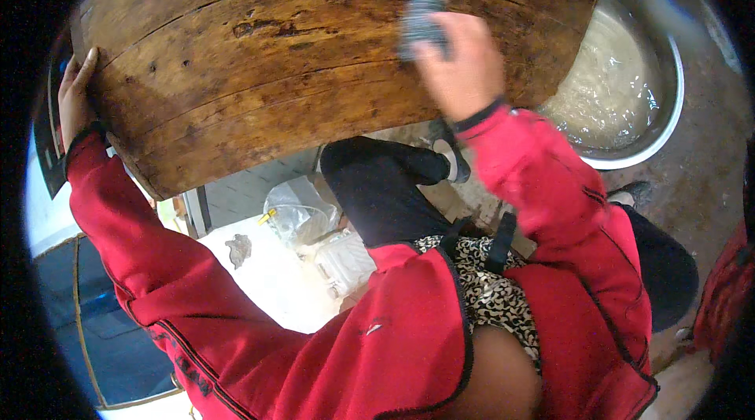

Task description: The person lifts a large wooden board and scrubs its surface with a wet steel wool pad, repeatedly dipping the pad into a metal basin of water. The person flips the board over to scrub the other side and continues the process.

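A brown wooden board [295,60], made of planks with dark cracks and stains, spans the upper view above my knees. My left hand [76,92] grips its left edge, the thumb on the upper face and the fingers out of sight behind the edge. Over the board's right part, my right hand [466,60] holds a blue-grey scrubbing pad [423,23] against or just over the wood; both are blurred. Close by the board's right end, a metal basin [666,131] holds cloudy water [613,78].
Beneath the board, a clear plastic bag [301,210] and a pale plastic container [345,263] lie on a white surface [265,278]. Dark blue panels [118,325] stand at the lower left. A red cloth [722,296] shows at the right rim, over the wet floor [714,184].
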The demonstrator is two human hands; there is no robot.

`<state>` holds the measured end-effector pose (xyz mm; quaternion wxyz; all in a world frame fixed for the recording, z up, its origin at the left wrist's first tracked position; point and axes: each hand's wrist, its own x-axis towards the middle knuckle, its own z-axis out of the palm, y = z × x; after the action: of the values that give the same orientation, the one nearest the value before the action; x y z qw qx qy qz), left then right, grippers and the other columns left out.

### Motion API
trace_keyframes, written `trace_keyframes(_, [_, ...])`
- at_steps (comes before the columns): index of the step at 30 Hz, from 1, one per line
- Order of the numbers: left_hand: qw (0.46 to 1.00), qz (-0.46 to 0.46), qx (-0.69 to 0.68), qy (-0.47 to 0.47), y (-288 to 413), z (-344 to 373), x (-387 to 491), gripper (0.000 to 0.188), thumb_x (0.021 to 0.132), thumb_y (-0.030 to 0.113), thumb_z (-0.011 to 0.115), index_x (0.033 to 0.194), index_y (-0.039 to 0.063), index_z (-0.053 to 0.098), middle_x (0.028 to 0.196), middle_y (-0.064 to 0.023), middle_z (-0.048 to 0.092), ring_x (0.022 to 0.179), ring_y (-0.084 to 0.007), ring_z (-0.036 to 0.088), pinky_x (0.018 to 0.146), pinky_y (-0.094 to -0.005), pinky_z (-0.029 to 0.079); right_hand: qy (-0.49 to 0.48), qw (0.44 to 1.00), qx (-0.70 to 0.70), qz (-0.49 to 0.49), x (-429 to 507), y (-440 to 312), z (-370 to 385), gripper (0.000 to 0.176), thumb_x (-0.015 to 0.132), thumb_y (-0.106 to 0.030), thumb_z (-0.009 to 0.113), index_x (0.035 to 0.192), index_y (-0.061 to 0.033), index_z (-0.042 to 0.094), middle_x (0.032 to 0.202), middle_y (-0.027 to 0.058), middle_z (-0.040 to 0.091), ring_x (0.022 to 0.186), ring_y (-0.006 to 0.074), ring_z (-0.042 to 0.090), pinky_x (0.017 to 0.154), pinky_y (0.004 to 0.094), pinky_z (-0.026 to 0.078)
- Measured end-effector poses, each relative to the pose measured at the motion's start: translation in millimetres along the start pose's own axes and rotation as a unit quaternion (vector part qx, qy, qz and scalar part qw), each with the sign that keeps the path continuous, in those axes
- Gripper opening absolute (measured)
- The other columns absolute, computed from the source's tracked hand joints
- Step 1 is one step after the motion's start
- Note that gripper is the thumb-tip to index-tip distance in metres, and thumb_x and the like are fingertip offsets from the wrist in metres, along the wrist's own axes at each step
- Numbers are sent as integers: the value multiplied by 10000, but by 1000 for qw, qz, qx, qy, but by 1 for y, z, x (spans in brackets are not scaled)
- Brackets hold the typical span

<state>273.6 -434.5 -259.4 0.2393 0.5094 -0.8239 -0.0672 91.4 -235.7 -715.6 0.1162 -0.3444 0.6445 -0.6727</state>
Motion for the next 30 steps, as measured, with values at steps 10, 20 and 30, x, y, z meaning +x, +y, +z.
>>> trace_keyframes(10, [999, -8, -12, 42, -3, 1, -3, 641, 871, 265, 702, 1373, -53, 462, 1340, -147, 541, 1226, -217, 511, 1041, -296, 362, 11, 960, -49, -274, -39, -6, 52, 423, 706, -22, 606, 1114, -129, 639, 1109, 103, 585, 916, 275, 609, 764, 365, 536])
trace_keyframes(20, [996, 1, 15, 88, -7, 23, 11, 437, 960, 214, 544, 1350, 17, 533, 1419, -152, 472, 1290, -226, 459, 1074, -302, 339, -170, 860, -410, 251, -56, 329, -106, 313, 808, -39, 558, 1106, -79, 643, 1147, 225, 586, 1009, 399, 610, 876, 478, 505])
trace_keyframes(30, [997, -11, 13, 69, -28, 26, 25, 425, 938, 181, 578, 1330, 19, 550, 1370, -142, 518, 1247, -223, 497, 1058, -290, 355, -170, 776, -422, 437, -122, 450, -140, 256, 874, -182, 571, 1113, -183, 664, 1219, 208, 591, 1117, 390, 592, 920, 460, 499])
